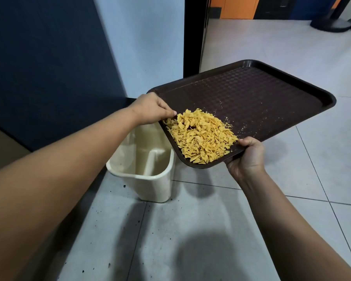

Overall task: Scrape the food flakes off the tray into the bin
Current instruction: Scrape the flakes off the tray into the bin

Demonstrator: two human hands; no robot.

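- Tray (267, 102): dark brown, patterned face, held tilted in the air, its near-left corner lowest and hanging over the bin's opening.
- Food flakes (201, 136): one yellow heap gathered in that low corner against the rim, with loose crumbs trailing up the tray's face towards its middle. None seen falling.
- Bin (150, 179): cream plastic, open top, standing on the tiled floor (211, 220) below the tray's low corner. Its inside shows only a few specks.
- Left hand (150, 108): fingers curled over the tray's left edge, thumb tip lying on the rim just beside the heap; it holds the tray.
- Right hand (247, 157): grips the tray's near edge from beneath, thumb on the rim close to the heap.
- Assessment: pouring stage, not yet discharged. Steepen the tilt slowly and keep the low corner centred over the opening, since the heap is wider than the corner and could spill past the bin's wall.
- The stuck crumbs will likely need a sweep by a freed hand.
- Dark specks lie on the floor near the bin.
- Markings: no brand, label or writing legible on tray or bin.
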